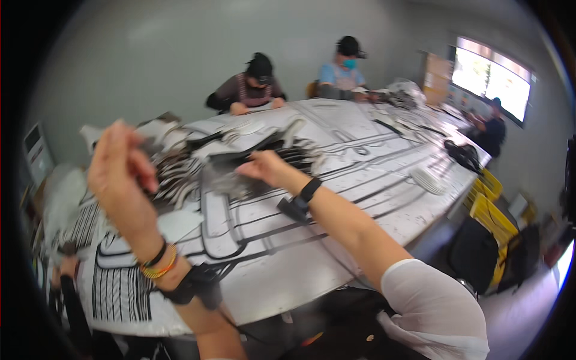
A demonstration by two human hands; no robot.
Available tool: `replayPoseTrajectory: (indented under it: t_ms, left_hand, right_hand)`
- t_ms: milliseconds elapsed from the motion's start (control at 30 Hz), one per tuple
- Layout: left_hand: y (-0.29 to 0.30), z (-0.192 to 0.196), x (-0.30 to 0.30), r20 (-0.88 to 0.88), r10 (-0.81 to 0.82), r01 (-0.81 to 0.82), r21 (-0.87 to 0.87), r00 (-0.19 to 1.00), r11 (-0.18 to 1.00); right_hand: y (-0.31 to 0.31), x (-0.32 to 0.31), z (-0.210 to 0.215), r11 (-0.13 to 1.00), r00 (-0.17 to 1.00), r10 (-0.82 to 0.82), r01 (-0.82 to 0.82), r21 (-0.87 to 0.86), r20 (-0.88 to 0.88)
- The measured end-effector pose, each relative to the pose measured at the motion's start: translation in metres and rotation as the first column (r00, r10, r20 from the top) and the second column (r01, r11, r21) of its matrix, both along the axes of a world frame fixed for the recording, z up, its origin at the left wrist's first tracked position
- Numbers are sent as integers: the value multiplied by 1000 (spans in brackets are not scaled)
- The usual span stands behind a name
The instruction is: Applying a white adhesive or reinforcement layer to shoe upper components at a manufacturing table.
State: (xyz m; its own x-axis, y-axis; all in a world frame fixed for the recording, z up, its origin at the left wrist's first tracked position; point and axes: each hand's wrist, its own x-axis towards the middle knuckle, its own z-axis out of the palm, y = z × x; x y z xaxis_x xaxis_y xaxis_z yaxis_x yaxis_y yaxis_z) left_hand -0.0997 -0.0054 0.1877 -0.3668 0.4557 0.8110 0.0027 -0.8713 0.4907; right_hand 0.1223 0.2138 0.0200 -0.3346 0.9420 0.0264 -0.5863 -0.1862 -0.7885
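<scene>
My left hand (123, 174) is raised over the left part of the table, smeared a little by motion. Its fingers reach upward, apart from the thumb, and no object shows in it. Farther right, my right hand (267, 168) is pinched at the edge of a crumpled piece of clear plastic film (231, 185). A dark flat piece (225, 158) lies against the film, partly hidden by my fingers. Around both hands, curved black and white strips (180, 174) are heaped. Another row of dark curved strips (306, 156) lies just beyond my right hand.
The white table (282, 282) carries black printed outlines. Two people (255, 84) (345, 69) in caps work along the far side; another person (493, 129) sits by the window. At the right stand yellow crates (492, 216) and a black chair (480, 249). Someone's arm (72, 294) shows at far left.
</scene>
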Motion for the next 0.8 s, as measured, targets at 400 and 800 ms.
replayPoseTrajectory:
  t_ms: [400, 800]
  left_hand:
    - [-5, 4, 31, -195, -40, 29, -58, 980, 998]
    - [-10, -115, 225, -918, -354, 452, -243, 178, 858]
  right_hand:
    - [-141, 197, 22, 963, 597, -254, 85, 255, 761]
    - [-353, 390, 32, 907, 479, -392, 346, 242, 786]
